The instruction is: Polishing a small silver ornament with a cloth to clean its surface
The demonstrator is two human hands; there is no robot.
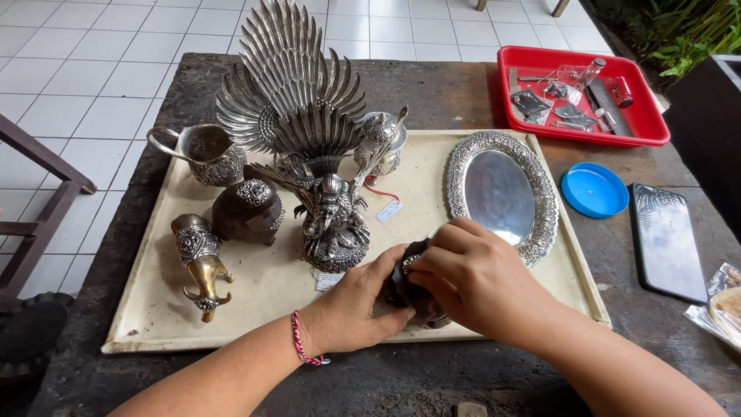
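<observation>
**Both hands on dark ornament, cream board**

While the left hand (356,307) cups a small dark ornament (413,297) at the near edge of the cream board (270,301), the right hand (471,278) curls over it, fingertips pinching its silver trim. Handling appears under way; the winged silver statue (309,131), jug (202,153) and oval tray (502,193) stand untouched. The red tray (648,127) holds small tools and vials.

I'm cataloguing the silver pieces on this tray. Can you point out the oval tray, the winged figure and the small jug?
Oval silver tray (502,193), head view: its smooth centre.
Winged silver figure (333,220), head view: its body.
Silver jug (210,154), head view: its bowl, right of the handle.
</observation>
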